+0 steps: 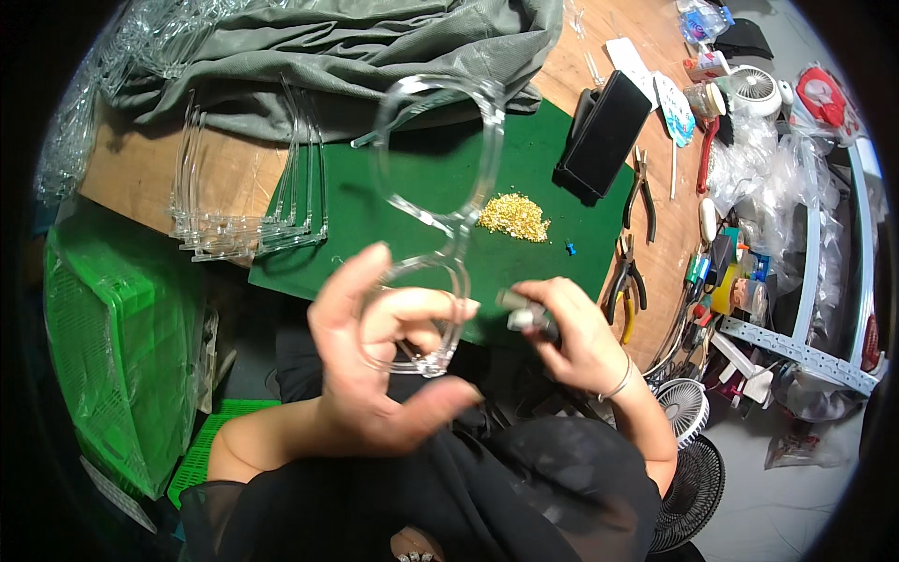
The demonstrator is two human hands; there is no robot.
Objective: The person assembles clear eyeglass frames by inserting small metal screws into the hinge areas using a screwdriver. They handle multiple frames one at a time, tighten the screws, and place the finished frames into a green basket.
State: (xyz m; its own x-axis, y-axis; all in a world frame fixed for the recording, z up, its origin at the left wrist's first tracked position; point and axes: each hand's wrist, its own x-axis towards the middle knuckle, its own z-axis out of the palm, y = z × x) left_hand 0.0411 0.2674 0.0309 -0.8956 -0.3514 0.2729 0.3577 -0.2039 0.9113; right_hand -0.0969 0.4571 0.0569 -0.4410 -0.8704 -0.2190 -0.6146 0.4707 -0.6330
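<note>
A clear eyeglass frame [457,225] is held up close to the camera, its lower rim among the fingers of my left hand [375,347]. No lenses can be made out in it, and one temple reaches back across the upper rim. My right hand [585,342] is closed around a short tool [530,318] with a metallic end and a dark body; blur hides its exact kind. Beyond the hands, a pile of small gold-coloured parts [515,217] lies on the green mat [412,178]. Several clear eyeglass frames [253,229] stand in a row at the left.
A black phone-like slab [607,131] leans at the mat's far right. Two pliers [641,197] lie beside the mat's right edge, near a small blue piece [570,248]. Grey cloth [328,47] covers the back. A green crate [122,347] stands left; fans [684,412] stand right.
</note>
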